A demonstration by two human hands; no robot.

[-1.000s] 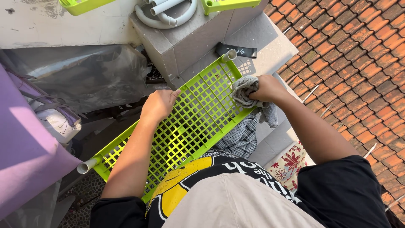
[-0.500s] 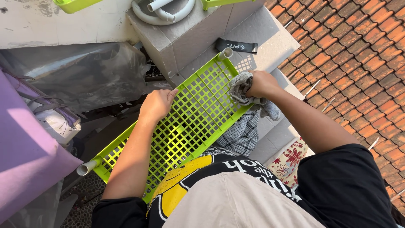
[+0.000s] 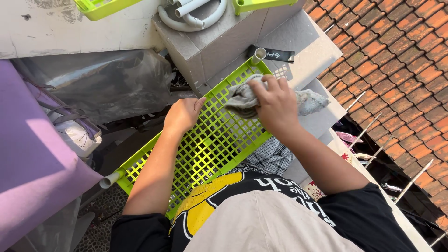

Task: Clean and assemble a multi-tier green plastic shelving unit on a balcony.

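Observation:
A lime-green plastic grid shelf (image 3: pixel 205 144) lies tilted across a grey ledge, with a white tube at each visible corner. My left hand (image 3: pixel 183 114) grips its far long edge near the middle. My right hand (image 3: pixel 275 102) presses a crumpled grey cloth (image 3: pixel 242 100) onto the grid near the upper end; part of the cloth trails off to the right over the ledge.
Grey concrete ledge (image 3: pixel 308 51) with a black strap (image 3: pixel 277 55) and white pipes (image 3: pixel 191 14). More green shelf pieces (image 3: pixel 100 7) at the top. Clear plastic sheeting (image 3: pixel 102 84) and a purple panel (image 3: pixel 28 163) at left. Clay roof tiles (image 3: pixel 401 60) at right.
My right hand has slid the cloth from the shelf's right edge inward and up onto the grid. My left hand keeps its hold on the far edge.

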